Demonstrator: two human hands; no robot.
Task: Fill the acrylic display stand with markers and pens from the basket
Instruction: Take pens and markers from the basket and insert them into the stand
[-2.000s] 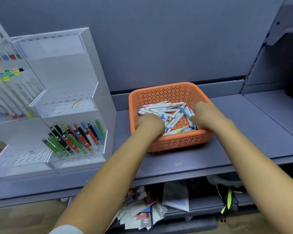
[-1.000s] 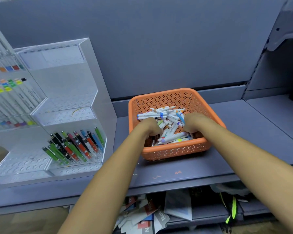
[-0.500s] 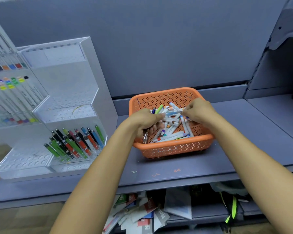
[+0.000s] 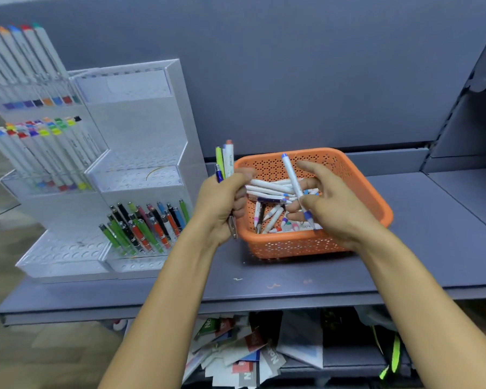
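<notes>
A bunch of pens w/ green, blue and white barrels (image 4: 225, 161) is gripped upright in the clenched left hand (image 4: 222, 204), tips standing above the fist, at the left edge of the orange perforated plastic basket (image 4: 357, 175). One white marker w/ blue caps (image 4: 293, 182) is pinched between thumb and fingers of the right hand (image 4: 331, 203), held tilted over the basket interior. Beneath and between both hands, loose white markers and pens (image 4: 270, 192) are piled in the basket, which is set on the grey shelf (image 4: 432, 248). To the left of the left hand, the clear tiered acrylic display stand (image 4: 141, 164) is seen, lower tier partly filled w/ coloured pens (image 4: 146, 223).
</notes>
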